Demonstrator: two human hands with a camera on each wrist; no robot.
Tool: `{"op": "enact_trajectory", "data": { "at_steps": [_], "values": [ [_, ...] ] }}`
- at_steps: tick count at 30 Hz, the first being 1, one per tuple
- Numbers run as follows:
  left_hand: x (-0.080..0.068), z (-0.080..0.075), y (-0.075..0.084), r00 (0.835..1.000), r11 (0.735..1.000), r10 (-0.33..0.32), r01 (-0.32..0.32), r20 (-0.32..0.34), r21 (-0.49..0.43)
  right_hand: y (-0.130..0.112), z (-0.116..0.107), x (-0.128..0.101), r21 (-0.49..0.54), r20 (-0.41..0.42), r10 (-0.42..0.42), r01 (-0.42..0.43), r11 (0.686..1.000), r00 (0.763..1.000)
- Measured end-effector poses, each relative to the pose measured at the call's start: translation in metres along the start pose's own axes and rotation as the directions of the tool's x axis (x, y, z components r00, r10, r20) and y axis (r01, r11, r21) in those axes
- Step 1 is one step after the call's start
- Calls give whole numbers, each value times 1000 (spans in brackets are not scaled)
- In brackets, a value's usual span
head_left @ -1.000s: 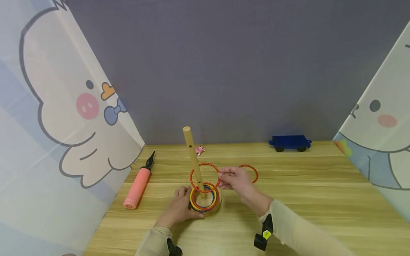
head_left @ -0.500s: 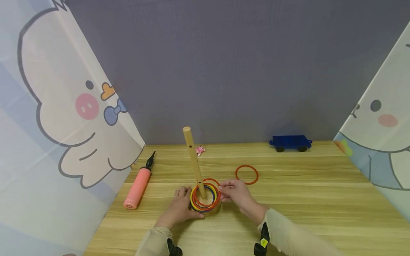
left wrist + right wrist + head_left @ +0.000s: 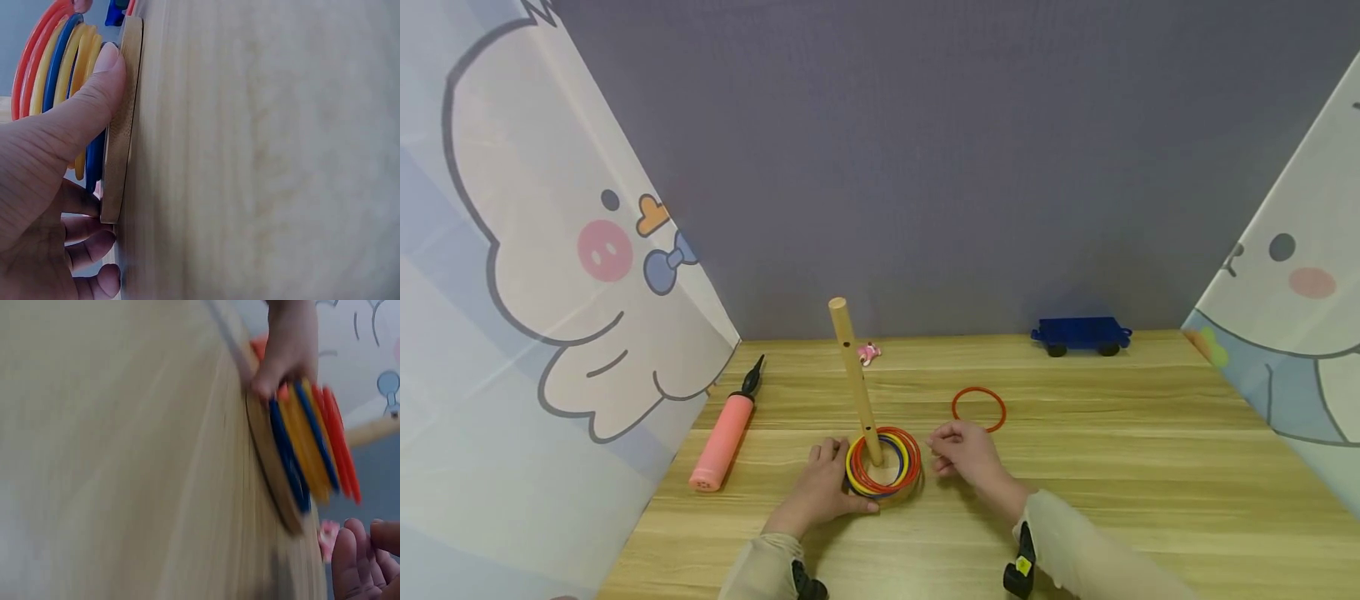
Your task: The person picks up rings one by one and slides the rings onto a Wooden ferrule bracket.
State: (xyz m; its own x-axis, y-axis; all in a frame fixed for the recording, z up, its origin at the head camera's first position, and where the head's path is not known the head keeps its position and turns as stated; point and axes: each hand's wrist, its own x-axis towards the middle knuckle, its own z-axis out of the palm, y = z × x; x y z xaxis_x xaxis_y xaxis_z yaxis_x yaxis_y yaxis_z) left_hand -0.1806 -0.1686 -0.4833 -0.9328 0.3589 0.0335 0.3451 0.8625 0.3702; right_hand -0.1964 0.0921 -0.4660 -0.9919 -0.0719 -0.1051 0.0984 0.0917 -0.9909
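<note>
A wooden peg (image 3: 853, 375) rises from a round wooden base (image 3: 122, 125), with several red, yellow and blue rings (image 3: 312, 437) stacked around its foot. My left hand (image 3: 820, 492) grips the left side of this ring toss stand, thumb across the front at the base and fingers behind. Just right of the stack, my right hand (image 3: 967, 454) hovers with loosely bent fingers and holds nothing; a gap separates it from the topmost red ring. Behind it a loose red ring (image 3: 977, 388) lies on the table, its near edge partly covered by the hand.
A pink hand pump (image 3: 722, 442) with a black nozzle lies at the left. Behind the peg sits a small pink figure (image 3: 869, 353). A blue toy wagon (image 3: 1081, 333) stands at the back right against the grey wall (image 3: 925, 167).
My right hand has lowered a red ring around the peg onto the stack, let it go and drawn slightly right. The left hand has stayed on the stand.
</note>
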Motion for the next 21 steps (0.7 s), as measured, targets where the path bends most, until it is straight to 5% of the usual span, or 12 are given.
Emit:
{"op": "enact_trajectory", "data": {
  "at_steps": [8, 16, 21],
  "values": [
    [0, -1, 1, 1000, 1000, 1, -1, -12, -10, 5, -44, 15, -250, -128, 9, -41, 967, 992],
    [-1, -2, 3, 1000, 1000, -3, 2, -8, -25, 9, -85, 24, -340, -155, 35, -87, 937, 987],
    [-1, -3, 3, 1000, 1000, -6, 6, -1, -24, 13, -96, 28, -435, -182, 50, -126, 892, 982]
  ]
}}
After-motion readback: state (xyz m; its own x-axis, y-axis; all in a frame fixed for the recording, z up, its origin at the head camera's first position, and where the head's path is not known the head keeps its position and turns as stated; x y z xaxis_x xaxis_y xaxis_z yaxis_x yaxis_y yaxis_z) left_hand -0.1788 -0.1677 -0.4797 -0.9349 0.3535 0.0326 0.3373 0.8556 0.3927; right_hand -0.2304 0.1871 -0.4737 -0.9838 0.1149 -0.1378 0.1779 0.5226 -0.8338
